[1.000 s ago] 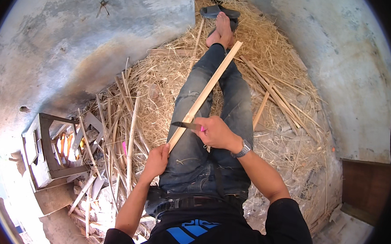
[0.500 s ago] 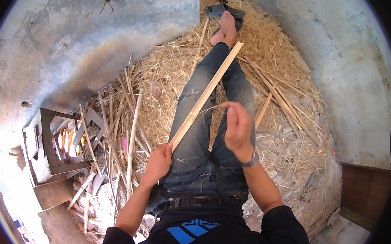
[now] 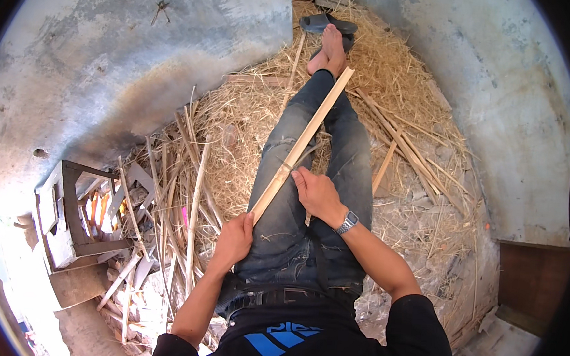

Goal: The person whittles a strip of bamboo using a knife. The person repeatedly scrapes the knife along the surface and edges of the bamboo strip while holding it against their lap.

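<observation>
Bamboo strip [image 3: 303, 140] lies along the left leg, running from the lap to the bare feet [image 3: 330, 50]. Left hand [image 3: 234, 240] fingers are closed around its near end. Right hand [image 3: 316, 194] grips a knife [image 3: 302, 158] against the strip at mid-length, above the straw [image 3: 236, 116].

A person sits with jeans-clad legs stretched over a bed of straw [image 3: 249, 117], a long bamboo strip [image 3: 303, 140] lying slantwise along the left leg toward the bare feet. The left hand [image 3: 234, 240] grips the strip's near end, while the right hand [image 3: 317, 193] presses a thin blade [image 3: 305, 154] against its middle. Split canes [image 3: 166, 197] lie at the straw's left edge beside a small wooden frame [image 3: 74, 214].
</observation>
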Demonstrator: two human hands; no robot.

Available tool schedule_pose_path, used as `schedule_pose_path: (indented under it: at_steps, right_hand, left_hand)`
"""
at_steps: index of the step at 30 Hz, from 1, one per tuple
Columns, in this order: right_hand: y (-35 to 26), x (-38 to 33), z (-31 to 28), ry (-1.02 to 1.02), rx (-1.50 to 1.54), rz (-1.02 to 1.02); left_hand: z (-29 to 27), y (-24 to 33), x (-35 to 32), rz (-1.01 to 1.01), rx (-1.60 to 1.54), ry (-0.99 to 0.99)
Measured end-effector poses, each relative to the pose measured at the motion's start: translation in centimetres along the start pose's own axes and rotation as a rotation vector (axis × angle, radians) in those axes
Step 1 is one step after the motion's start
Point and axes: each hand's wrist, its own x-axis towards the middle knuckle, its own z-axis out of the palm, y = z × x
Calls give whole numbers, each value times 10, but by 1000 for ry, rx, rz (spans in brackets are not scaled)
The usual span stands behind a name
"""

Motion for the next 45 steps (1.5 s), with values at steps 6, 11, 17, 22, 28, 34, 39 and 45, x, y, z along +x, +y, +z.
schedule_pose_path:
  at_steps: [6,11,17,22,28,34,39,45]
  right_hand:
    - [-1,3,-3,-54,-9,11]
    - [0,3,-4,-68,-18,12]
    - [10,5,2,-54,1,-72]
    - [16,10,8,-35,-128,-123]
    - [19,21,13,-17,-296,-199]
    - [49,29,20,26,352,-133]
    - [34,15,3,8,693,169]
    - [-1,18,-6,124,377,48]
  left_hand:
    - [-1,-2,1,13,-7,-5]
    - [-2,-2,3,26,-33,-10]
    - [0,-9,5,38,-38,-55]
    - [-1,-11,15,8,-92,-137]
    - [3,-24,29,-10,-167,-188]
    - [-8,-28,30,-174,-505,-399]
    - [-9,-33,18,-241,-620,-414]
    - [-15,-48,7,-110,-403,-339]
